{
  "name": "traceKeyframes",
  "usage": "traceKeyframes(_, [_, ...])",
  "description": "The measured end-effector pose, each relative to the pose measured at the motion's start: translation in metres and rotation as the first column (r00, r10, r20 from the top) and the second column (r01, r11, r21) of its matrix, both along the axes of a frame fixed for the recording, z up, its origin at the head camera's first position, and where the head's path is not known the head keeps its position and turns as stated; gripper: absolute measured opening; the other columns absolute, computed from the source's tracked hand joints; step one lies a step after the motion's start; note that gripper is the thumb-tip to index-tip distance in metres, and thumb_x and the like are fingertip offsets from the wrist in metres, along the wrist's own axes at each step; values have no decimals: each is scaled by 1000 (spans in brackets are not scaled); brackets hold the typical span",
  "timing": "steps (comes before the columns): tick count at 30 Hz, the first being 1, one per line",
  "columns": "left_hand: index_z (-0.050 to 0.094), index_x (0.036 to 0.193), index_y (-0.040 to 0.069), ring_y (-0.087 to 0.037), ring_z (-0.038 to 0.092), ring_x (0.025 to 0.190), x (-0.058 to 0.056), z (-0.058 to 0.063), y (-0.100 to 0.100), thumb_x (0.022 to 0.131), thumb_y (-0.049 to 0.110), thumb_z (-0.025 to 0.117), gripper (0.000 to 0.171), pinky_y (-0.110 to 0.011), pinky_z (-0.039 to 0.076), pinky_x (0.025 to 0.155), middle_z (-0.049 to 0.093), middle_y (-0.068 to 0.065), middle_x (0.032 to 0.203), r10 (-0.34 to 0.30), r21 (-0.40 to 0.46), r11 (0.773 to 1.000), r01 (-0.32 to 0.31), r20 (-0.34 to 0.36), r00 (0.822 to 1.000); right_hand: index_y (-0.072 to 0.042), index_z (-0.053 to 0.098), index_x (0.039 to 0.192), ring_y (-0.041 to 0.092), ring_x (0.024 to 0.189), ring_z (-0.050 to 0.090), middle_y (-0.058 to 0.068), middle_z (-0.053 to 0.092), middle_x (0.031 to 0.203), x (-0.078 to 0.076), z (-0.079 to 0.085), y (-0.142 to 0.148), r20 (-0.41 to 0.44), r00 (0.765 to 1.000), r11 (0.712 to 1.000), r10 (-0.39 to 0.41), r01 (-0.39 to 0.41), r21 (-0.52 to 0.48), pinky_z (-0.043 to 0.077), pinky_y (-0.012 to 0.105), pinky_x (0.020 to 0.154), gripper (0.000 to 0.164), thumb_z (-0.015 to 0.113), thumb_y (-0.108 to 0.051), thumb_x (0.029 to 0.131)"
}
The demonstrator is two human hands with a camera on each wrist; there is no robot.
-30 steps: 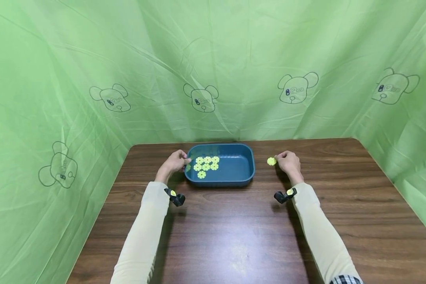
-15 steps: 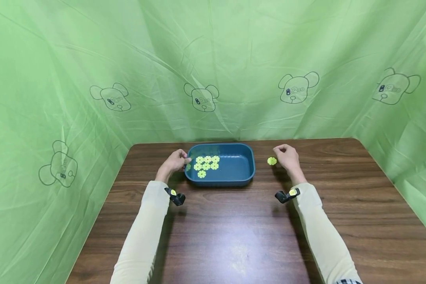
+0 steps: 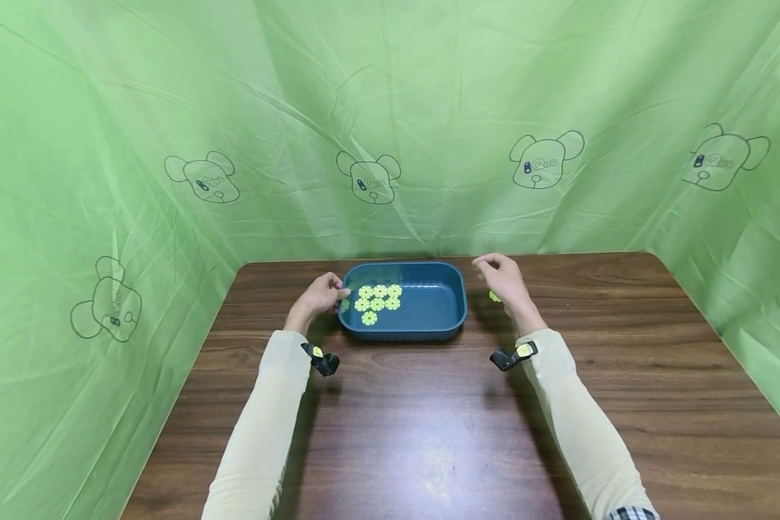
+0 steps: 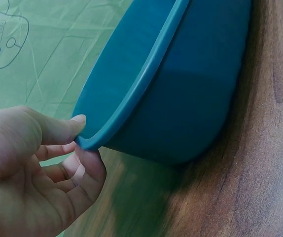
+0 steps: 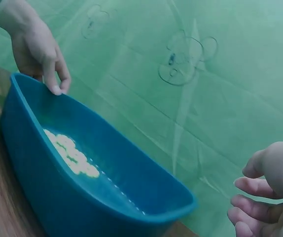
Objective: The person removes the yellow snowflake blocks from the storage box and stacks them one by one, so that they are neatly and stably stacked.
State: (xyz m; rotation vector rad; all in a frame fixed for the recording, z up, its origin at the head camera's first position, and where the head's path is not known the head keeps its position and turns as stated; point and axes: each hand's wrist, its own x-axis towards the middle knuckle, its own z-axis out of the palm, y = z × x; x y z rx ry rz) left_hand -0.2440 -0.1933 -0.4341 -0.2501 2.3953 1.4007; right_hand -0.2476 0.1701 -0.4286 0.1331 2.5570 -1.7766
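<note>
My left hand [image 3: 321, 296] pinches the left rim of a dark blue rectangular basin [image 3: 429, 335]. In the left wrist view, the thumb [image 4: 65, 129] lies inside the rim and the curled fingers lie under its outer side. Several yellow-green flower-shaped discs [image 3: 377, 305] lie flat on the basin floor, grouped at the left. Off the basin's right end, my right hand [image 3: 503, 278] is raised above the table with loosely bent fingers [image 5: 255, 187] and nothing between them. One more flower-shaped disc [image 3: 495, 296] lies on the table, partly hidden behind that hand.
The wooden table [image 3: 390, 404] reaches back to a green cloth curtain [image 3: 455, 144] with printed bear heads, which also hangs along both sides. Each wrist carries a black camera mount, the left one [image 3: 321, 360] standing just in front of the basin's left corner.
My right hand has come off the flower-shaped disc at its fingertips, risen and shifted left toward the basin. The disc stays on the table. The left hand and basin have not moved.
</note>
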Motion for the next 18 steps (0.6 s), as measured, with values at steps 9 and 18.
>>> traceKeyframes(9, [43, 105, 3, -22, 52, 78, 0, 2, 1, 98, 15, 54, 18, -50, 50, 91, 43, -11, 94, -2, -13, 1000, 2, -4, 1000, 0, 61, 114, 37, 104, 59, 21, 59, 119, 0, 4, -31, -39, 998, 996, 53, -56, -69, 50, 40, 84, 27, 51, -21, 98])
traceKeyframes(18, [43, 104, 4, -22, 52, 78, 0, 0, 0, 98, 15, 54, 17, -49, 50, 90, 43, -10, 93, -1, -13, 1000, 1, -6, 1000, -3, 63, 110, 37, 102, 61, 19, 63, 113, 2, 0, -57, -57, 993, 992, 103, -107, -64, 47, 28, 75, 25, 56, -23, 97])
